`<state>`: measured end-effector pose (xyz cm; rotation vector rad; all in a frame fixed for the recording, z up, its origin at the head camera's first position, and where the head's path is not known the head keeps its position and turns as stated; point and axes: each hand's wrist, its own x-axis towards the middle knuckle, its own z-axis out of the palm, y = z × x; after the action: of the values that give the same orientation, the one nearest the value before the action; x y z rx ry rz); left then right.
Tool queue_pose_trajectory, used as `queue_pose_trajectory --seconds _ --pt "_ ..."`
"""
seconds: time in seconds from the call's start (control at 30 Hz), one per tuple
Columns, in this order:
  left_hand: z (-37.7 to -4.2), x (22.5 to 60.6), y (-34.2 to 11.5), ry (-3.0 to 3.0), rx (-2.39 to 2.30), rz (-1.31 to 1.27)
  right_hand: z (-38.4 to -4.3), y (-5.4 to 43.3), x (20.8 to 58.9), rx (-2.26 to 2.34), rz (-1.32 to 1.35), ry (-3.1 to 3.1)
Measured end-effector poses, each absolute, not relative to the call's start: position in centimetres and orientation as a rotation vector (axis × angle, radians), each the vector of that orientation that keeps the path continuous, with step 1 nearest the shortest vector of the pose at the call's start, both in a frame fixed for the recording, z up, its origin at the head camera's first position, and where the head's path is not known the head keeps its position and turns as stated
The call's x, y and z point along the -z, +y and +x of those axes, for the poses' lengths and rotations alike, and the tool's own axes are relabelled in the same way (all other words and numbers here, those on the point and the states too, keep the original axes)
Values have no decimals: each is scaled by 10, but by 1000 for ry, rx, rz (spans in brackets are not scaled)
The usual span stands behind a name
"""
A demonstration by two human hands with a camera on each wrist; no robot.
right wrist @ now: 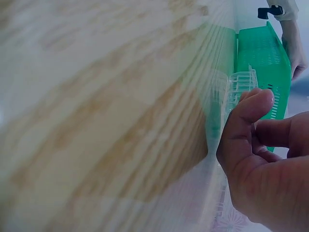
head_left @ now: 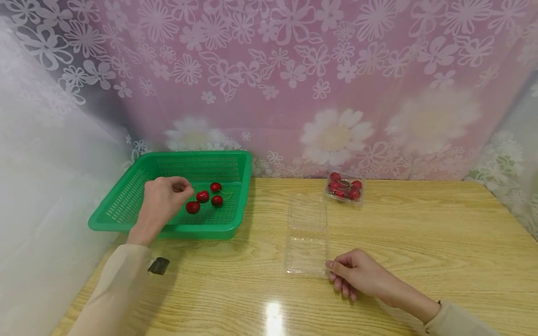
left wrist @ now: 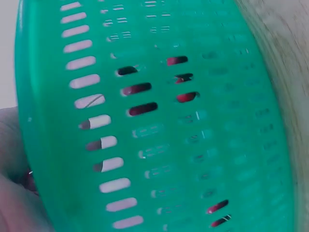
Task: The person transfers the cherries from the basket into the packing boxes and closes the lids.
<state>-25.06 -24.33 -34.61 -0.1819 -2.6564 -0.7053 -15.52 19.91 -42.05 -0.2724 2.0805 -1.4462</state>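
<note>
Over the green basket point(head_left: 218, 228), my left hand point(head_left: 164, 198) has thumb and fingertips pinched together. A dark red bit of a cherry point(left wrist: 31, 181) shows at those fingers in the left wrist view; most of it is hidden. Several red cherries point(head_left: 202, 196) lie below and beside the hand, some with green stems. On the table, a clear plastic clamshell box point(head_left: 307, 254) lies unfolded, with no fruit in it. Thumb and forefinger of my right hand point(head_left: 363, 275) pinch its near right edge, the other fingers curled beneath.
A second clear box point(head_left: 357, 200) filled with cherries stands at the back of the wooden table point(head_left: 420, 233). A small black piece point(head_left: 159, 266) is by the left sleeve. A flowered pink curtain point(head_left: 260, 93) hangs behind the table.
</note>
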Motion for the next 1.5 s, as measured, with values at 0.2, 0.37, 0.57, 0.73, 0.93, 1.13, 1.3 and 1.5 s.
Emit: queue_pose_trajectory --seconds 0.2,0.37,0.57,0.73,0.93,1.13,1.3,1.5 --pt "-244 341 -236 -2613 745 -182 -155 199 420 1443 -277 2083" --pt "-238 337 -227 -2548 827 -202 -155 198 422 1446 -278 2088" --pt "-232 333 -214 -2433 877 -198 -155 197 423 1452 -260 2093" --pt "-224 328 -204 -2393 992 -179 -154 195 421 1450 -239 2090" --pt "-220 323 -197 -2404 1128 -145 -155 196 420 1461 -221 2064" --pt "-217 320 -194 -2379 1340 -129 -156 197 421 1488 -225 2015" --pt "-214 320 -187 -2397 1468 -152 -156 198 421 1502 -225 1997" --pt "-211 326 -177 -2456 1513 -185 -155 198 421 1493 -222 2002"
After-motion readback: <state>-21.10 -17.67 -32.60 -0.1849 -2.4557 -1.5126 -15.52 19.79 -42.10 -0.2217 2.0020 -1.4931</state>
